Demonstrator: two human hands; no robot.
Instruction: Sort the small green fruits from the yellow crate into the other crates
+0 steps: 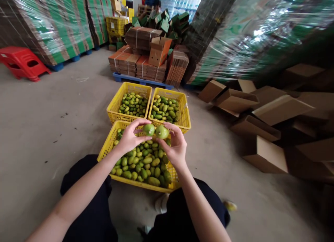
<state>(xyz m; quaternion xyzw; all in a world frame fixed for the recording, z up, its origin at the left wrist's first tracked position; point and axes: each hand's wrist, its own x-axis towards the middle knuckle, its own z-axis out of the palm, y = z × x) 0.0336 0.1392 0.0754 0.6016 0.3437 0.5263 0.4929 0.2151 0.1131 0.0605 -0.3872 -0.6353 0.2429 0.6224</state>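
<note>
My left hand (133, 136) pinches a green lemon (148, 129) between thumb and fingertips. A second, slightly larger green lemon (162, 132) is gripped the same way in my right hand (175, 144). The two fruits are held side by side, almost touching, above the near yellow crate (105, 148). Many green and yellowish lemons (147, 160) lie loose in that crate, partly hidden by my hands and forearms. Behind it stand two more yellow crates, the left one (112, 111) and the right one (186, 111), both holding similar fruit.
Flattened cartons (127, 63) and an upright orange box (159, 50) sit on a blue pallet (141, 79) ahead. Open cardboard boxes (268, 153) are piled at right. A red stool (23, 63) stands left, near wrapped pallet stacks (57, 23). A person (157, 7) is in the background.
</note>
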